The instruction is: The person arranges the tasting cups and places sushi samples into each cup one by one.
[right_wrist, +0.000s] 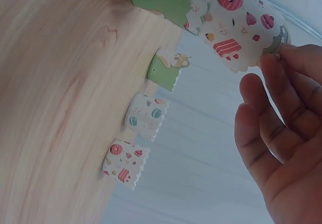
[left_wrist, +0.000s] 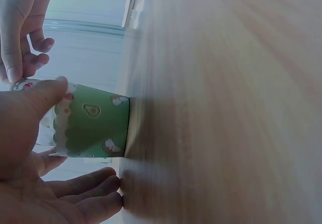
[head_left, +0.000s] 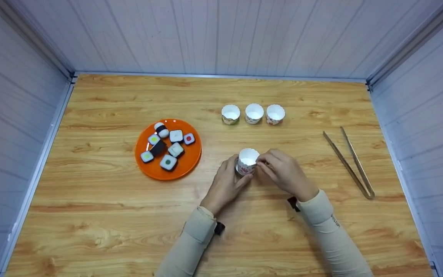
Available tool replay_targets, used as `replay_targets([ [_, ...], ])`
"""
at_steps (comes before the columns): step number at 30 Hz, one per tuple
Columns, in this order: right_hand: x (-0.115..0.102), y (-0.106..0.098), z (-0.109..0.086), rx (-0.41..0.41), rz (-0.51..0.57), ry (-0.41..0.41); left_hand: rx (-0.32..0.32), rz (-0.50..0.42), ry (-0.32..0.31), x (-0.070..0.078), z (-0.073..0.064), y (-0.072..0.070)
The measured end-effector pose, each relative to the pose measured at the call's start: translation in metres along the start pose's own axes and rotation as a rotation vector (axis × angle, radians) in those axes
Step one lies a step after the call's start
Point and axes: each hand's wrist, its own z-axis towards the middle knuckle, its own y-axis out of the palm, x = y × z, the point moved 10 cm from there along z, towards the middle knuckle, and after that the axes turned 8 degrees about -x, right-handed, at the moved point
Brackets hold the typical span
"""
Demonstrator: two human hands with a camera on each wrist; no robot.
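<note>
In front of me a white paper cup with pink dessert prints (right_wrist: pixel 244 25) sits nested in the top of a green paper cup (left_wrist: pixel 95 121). The green cup stands upright on the table. My left hand (head_left: pixel 224 181) holds the green cup, its thumb near the scalloped rim and its fingers around the far side. With thumb and fingertips, my right hand (head_left: pixel 285 171) pinches the rim of the white cup from the right. The inside of the white cup (head_left: pixel 248 157) shows bare white in the head view.
Three more paper cups stand in a row behind: a green one (right_wrist: pixel 163 74), one with blue prints (right_wrist: pixel 146 116) and one with pink prints (right_wrist: pixel 123 161). An orange plate (head_left: pixel 189 165) with several sushi pieces (head_left: pixel 168 162) lies left. Metal tongs (head_left: pixel 346 163) lie right.
</note>
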Motion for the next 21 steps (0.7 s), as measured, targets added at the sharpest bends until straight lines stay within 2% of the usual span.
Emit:
replay_targets([
  [6,-0.0055,0.0065,-0.0019,0.012,-0.03,-0.034,0.031,0.007,0.027,0.0021,-0.0015,-0.0014],
  [12,-0.0063,0.0068,-0.002,0.006,-0.032,-0.035,0.027,0.015,0.007,0.0011,-0.0023,-0.0011],
  [21,-0.0079,0.0083,-0.0009,0.024,-0.022,-0.043,0.041,0.02,0.017,0.0035,-0.0016,-0.0011],
])
